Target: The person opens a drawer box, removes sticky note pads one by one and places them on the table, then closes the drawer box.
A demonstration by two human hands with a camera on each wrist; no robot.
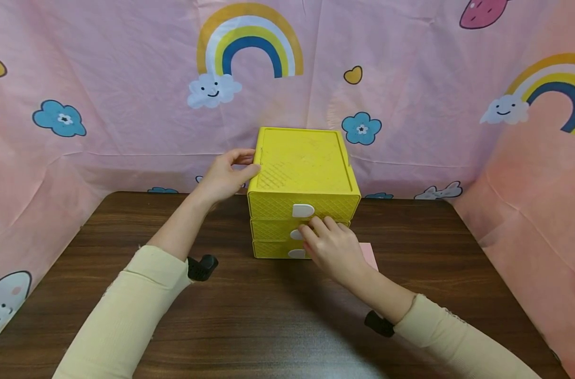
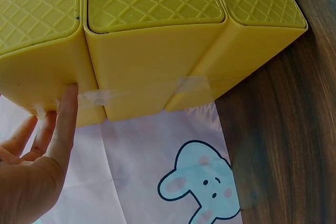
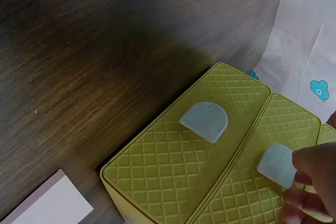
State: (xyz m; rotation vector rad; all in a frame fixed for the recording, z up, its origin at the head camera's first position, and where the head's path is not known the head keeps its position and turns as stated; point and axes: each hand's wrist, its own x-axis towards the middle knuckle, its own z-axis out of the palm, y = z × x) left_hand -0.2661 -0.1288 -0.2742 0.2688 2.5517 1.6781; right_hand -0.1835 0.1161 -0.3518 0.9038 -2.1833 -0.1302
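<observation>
A yellow three-drawer plastic storage box [image 1: 306, 158] stands on the table, its drawers closed and each fronted by a white tab handle. My left hand [image 1: 226, 176] rests against the box's left side near the top, with the thumb at the upper edge. In the left wrist view, straight fingers [image 2: 67, 114] touch the yellow side wall. At the drawer fronts, my right hand [image 1: 337, 247] has curled fingers at the middle drawer's handle [image 3: 276, 165]. Thumb and fingers meet that handle's edge in the right wrist view. The bottom drawer's handle [image 3: 206, 121] is untouched.
A pale pink flat-sided block [image 3: 50, 203] lies on the dark wood table [image 1: 249, 316], right of the box and partly behind my right hand. Clear tape [image 2: 97, 97] runs across the box's side. A pink patterned cloth [image 1: 126, 79] hangs behind and beside the table.
</observation>
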